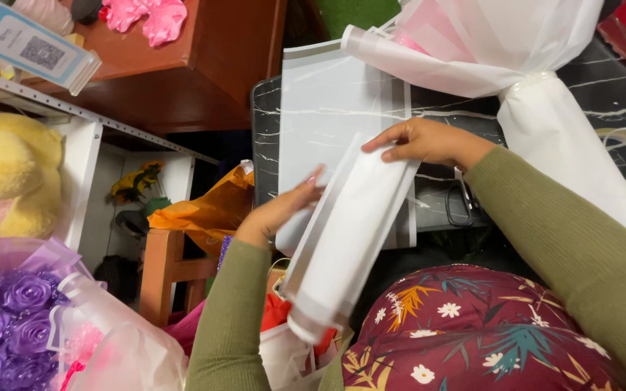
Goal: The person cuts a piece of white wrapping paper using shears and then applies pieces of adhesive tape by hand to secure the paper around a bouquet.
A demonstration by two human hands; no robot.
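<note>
The person is holding a long roll of white translucent wrapping sheets with grey borders in front of the body, and the roll is slanting from the lap up to the edge of the black marble-patterned worktop. The left hand is pressing against the left side of the roll, with the grip closed on its edge, thumb behind and fingers on top. The right hand is lying on the upper end of the roll, fingers together and bent over the top sheet, so this grip is also clamped on the roll. Under the roll, a flat white sheet with grey stripes is lying on the worktop. At the upper right, a large bouquet wrapped in white and pink paper, tied at the neck, is resting on the same worktop, and black scissors are lying just beside the right wrist. At the left, a white open shelf is holding a yellow plush toy, and in its next compartment yellow artificial flowers are standing. Below the shelf, a clear plastic wrapping is holding purple satin roses. An orange plastic bag is sitting near a wooden stool. At the upper left, a light blue rectangular sign in a clear stand is leaning on the edge of a brown wooden cabinet, where pink fabric flowers are lying.
</note>
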